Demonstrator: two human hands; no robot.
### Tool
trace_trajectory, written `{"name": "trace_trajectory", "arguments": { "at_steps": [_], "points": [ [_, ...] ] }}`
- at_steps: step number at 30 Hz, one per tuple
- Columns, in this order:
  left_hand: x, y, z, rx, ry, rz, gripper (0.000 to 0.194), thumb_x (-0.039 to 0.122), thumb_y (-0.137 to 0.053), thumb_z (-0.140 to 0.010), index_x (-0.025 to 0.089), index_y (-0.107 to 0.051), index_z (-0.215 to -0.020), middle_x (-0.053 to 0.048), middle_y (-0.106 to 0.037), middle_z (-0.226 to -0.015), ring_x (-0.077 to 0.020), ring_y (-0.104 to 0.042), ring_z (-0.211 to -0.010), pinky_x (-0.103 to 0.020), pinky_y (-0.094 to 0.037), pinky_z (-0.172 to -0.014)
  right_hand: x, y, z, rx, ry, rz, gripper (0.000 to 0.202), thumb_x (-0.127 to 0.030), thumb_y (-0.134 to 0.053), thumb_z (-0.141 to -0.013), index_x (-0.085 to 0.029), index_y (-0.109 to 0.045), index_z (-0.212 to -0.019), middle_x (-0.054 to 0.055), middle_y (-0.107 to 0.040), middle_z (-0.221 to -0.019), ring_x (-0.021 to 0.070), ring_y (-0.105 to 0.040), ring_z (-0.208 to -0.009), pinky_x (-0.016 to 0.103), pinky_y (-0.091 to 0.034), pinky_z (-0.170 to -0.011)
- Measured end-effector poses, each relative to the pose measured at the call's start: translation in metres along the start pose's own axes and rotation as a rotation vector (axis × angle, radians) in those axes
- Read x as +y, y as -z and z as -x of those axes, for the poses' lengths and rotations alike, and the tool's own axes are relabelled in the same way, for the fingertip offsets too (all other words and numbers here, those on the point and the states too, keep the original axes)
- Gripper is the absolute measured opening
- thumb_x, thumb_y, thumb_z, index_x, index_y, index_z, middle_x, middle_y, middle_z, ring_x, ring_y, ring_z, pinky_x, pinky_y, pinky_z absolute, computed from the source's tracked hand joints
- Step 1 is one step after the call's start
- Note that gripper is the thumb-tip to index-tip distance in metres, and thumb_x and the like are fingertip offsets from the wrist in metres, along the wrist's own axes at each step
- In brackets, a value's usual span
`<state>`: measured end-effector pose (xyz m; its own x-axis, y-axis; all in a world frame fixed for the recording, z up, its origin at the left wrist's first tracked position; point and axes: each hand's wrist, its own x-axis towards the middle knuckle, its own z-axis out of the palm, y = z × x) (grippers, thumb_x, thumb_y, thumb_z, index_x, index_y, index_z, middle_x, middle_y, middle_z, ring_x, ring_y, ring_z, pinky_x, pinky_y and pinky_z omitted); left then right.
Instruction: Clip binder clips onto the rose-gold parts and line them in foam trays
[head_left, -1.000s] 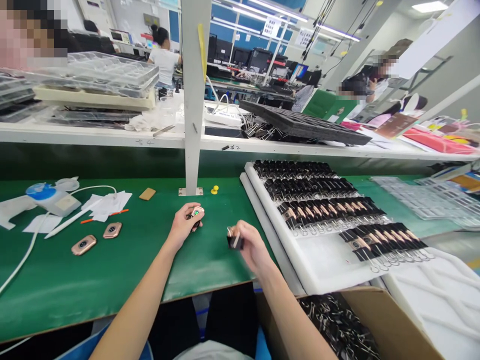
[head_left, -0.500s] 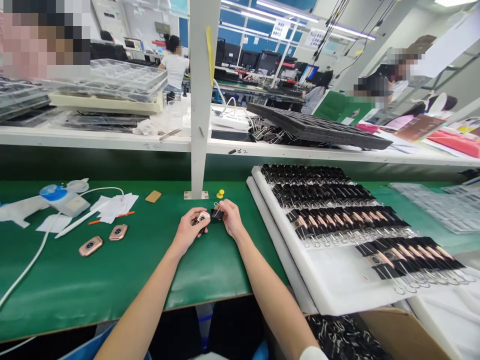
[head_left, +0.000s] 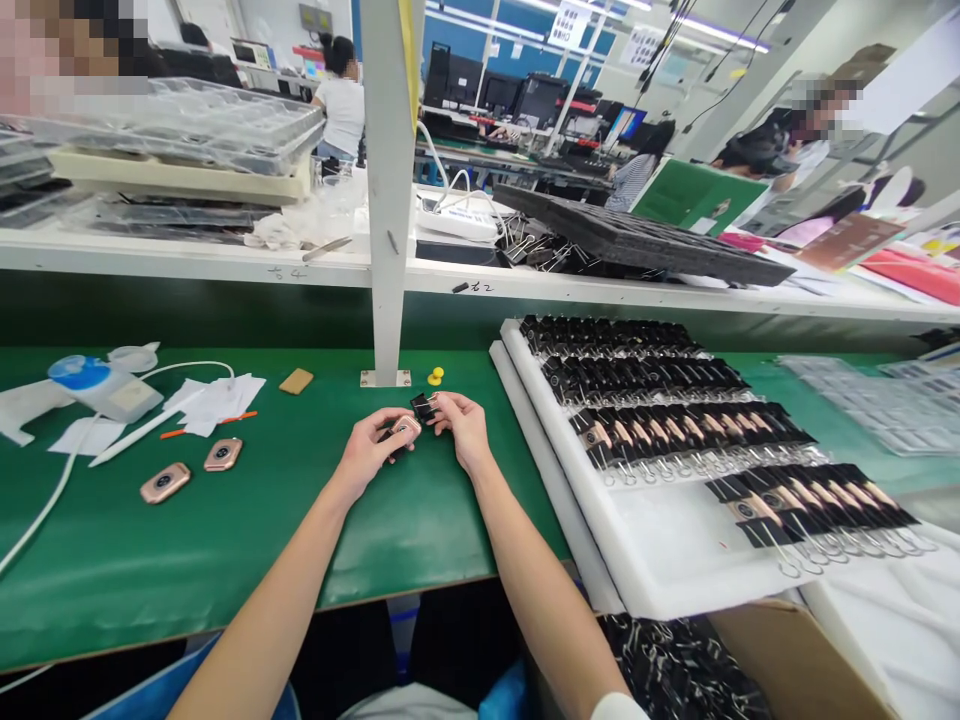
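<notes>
Over the green mat (head_left: 420, 530), my left hand (head_left: 369, 447) is closed on a rose-gold watch case (head_left: 406, 427) with a round dark sensor; something black shows under its fingers. My right hand (head_left: 460, 425) pinches a black binder clip (head_left: 424, 405) by its wire handles, just beyond and right of the case. Two similar cases, a nearer one (head_left: 165, 483) and a farther one (head_left: 223, 454), lie on the mat at the left. The white foam tray (head_left: 645, 540) at the right holds rows of watch cases gripped by black binder clips.
A white post (head_left: 388, 220) rises behind my hands, near a yellow knob (head_left: 436, 376). Papers, an orange stick and a blue-topped bottle (head_left: 105, 385) lie left. A cardboard box (head_left: 802, 660) with binder clips stands below the tray. People are in the background.
The binder clip in my right hand has turned and shifted slightly away from my body, above the watch case. The whole view has shifted a little.
</notes>
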<state>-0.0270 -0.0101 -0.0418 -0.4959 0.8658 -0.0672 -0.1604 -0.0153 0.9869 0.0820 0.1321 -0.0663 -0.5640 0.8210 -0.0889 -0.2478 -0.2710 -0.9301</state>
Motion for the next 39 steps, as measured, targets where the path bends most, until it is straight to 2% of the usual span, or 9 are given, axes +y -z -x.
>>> {"name": "trace_trajectory", "arguments": {
  "at_steps": [6,9,15,18,23,27,30,35,39],
  "points": [
    [-0.001,-0.001,0.001,-0.042,0.010,-0.045,0.041,0.042,-0.086,-0.070,0.019,-0.076,-0.102,-0.009,-0.076,-0.092,-0.0231,-0.071,-0.074,-0.027,-0.046,-0.054,0.003,-0.007,0.008,-0.113,-0.005,0.081,0.041,-0.050,-0.084,-0.068,-0.017,-0.070,-0.088,0.002,-0.072,-0.071,0.0128,-0.061,-0.055,0.026,-0.050,-0.049],
    [-0.003,0.000,0.001,-0.043,0.016,-0.029,0.037,0.040,-0.086,-0.070,0.019,-0.076,-0.099,-0.009,-0.077,-0.093,-0.0233,-0.071,-0.076,-0.029,-0.049,-0.059,0.001,-0.006,0.012,-0.159,0.001,0.183,0.041,-0.055,-0.081,-0.071,-0.019,-0.065,-0.080,-0.001,-0.066,-0.062,0.0112,-0.054,-0.048,0.025,-0.042,-0.044],
    [0.000,0.005,0.001,-0.159,0.005,-0.062,0.029,0.039,-0.085,-0.074,0.019,-0.077,-0.094,-0.008,-0.075,-0.090,-0.0215,-0.069,-0.075,-0.032,-0.051,-0.069,-0.006,0.008,0.016,-0.270,0.088,0.411,0.039,-0.056,-0.076,-0.076,-0.020,-0.061,-0.075,-0.004,-0.060,-0.063,0.0095,-0.048,-0.053,0.024,-0.039,-0.050],
    [0.002,0.007,0.001,-0.177,0.002,-0.085,0.030,0.041,-0.083,-0.077,0.019,-0.077,-0.096,-0.008,-0.075,-0.090,-0.0213,-0.068,-0.075,-0.031,-0.050,-0.068,-0.007,0.015,0.017,-0.269,0.106,0.488,0.039,-0.055,-0.074,-0.078,-0.020,-0.061,-0.071,-0.003,-0.061,-0.062,0.0100,-0.048,-0.053,0.024,-0.037,-0.050],
    [0.003,0.010,0.001,-0.096,-0.001,-0.091,0.037,0.045,-0.081,-0.077,0.020,-0.078,-0.104,-0.010,-0.075,-0.100,-0.0222,-0.069,-0.075,-0.029,-0.048,-0.059,-0.006,0.024,0.017,-0.229,0.075,0.457,0.046,-0.060,-0.068,-0.084,-0.018,-0.062,-0.064,0.000,-0.063,-0.055,0.0094,-0.047,-0.044,0.025,-0.034,-0.045],
    [0.000,0.012,-0.001,-0.017,0.010,-0.067,0.045,0.044,-0.085,-0.074,0.017,-0.076,-0.109,-0.009,-0.075,-0.086,-0.0229,-0.070,-0.073,-0.026,-0.044,-0.053,-0.007,0.028,0.015,-0.230,0.016,0.350,0.051,-0.065,-0.068,-0.082,-0.018,-0.063,-0.062,0.002,-0.063,-0.053,0.0106,-0.049,-0.040,0.024,-0.030,-0.037],
    [-0.001,0.013,-0.002,0.020,0.010,-0.045,0.049,0.044,-0.088,-0.071,0.017,-0.073,-0.109,-0.008,-0.075,-0.089,-0.0218,-0.070,-0.069,-0.025,-0.042,-0.050,-0.007,0.029,0.014,-0.253,-0.001,0.294,0.051,-0.064,-0.069,-0.081,-0.017,-0.064,-0.062,0.003,-0.064,-0.053,0.0111,-0.052,-0.039,0.024,-0.036,-0.036],
    [0.003,0.015,-0.001,-0.006,0.033,-0.015,0.047,0.044,-0.087,-0.071,0.016,-0.074,-0.107,-0.006,-0.075,-0.089,-0.0190,-0.069,-0.066,-0.029,-0.052,-0.060,-0.009,0.031,0.018,-0.300,-0.032,0.240,0.049,-0.062,-0.069,-0.083,-0.016,-0.066,-0.065,0.003,-0.067,-0.056,0.0119,-0.056,-0.041,0.023,-0.042,-0.038],
    [0.003,0.016,0.000,-0.064,0.041,0.012,0.044,0.043,-0.087,-0.072,0.016,-0.076,-0.105,-0.006,-0.075,-0.087,-0.0175,-0.068,-0.065,-0.032,-0.055,-0.067,-0.011,0.031,0.022,-0.344,-0.035,0.237,0.049,-0.063,-0.070,-0.082,-0.016,-0.067,-0.067,0.003,-0.066,-0.056,0.0116,-0.056,-0.042,0.023,-0.043,-0.040]
  ]
}}
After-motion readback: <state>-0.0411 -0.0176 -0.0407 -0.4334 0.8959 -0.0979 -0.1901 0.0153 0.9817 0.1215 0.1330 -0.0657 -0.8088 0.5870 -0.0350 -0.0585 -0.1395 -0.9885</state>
